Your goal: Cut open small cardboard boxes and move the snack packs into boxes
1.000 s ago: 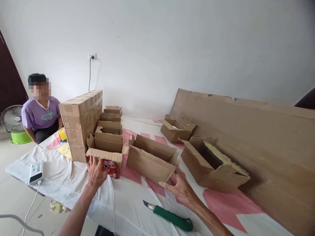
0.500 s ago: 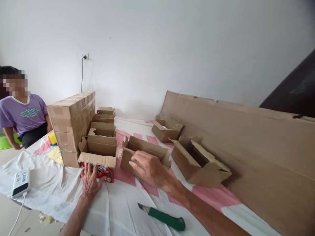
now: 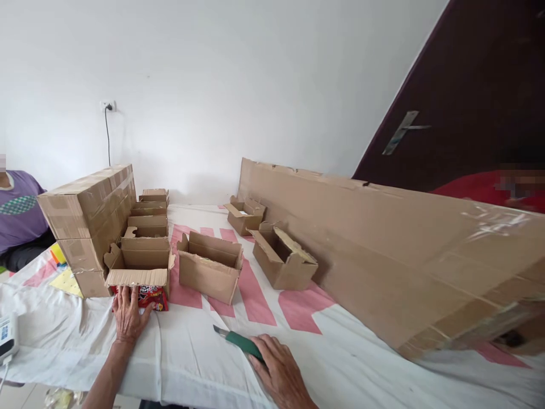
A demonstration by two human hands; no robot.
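Note:
My left hand [image 3: 129, 318] lies with spread fingers on a red printed packet [image 3: 158, 299], at the front of an open cardboard box [image 3: 145, 260]. The box's front flap hangs just above my fingertips. Near the table's front edge, my right hand [image 3: 279, 363] has its fingers round the green handle of a utility knife [image 3: 240, 341]. The knife's blade is out and points to the left, low over the cloth. Beyond the knife stands another open cardboard box [image 3: 208, 278], touched by neither hand.
Taped cartons [image 3: 70, 216] are stacked at the left, with open boxes [image 3: 147, 220] in a row beside them. Two open boxes [image 3: 283, 261] stand near a large cardboard sheet [image 3: 361, 244] on the right. A person in purple [image 3: 21, 210] and another in red [image 3: 472, 184] are nearby.
My right hand has come down from over the middle box to the utility knife and closed on its handle. My left hand stays on the red packet. The view has turned right.

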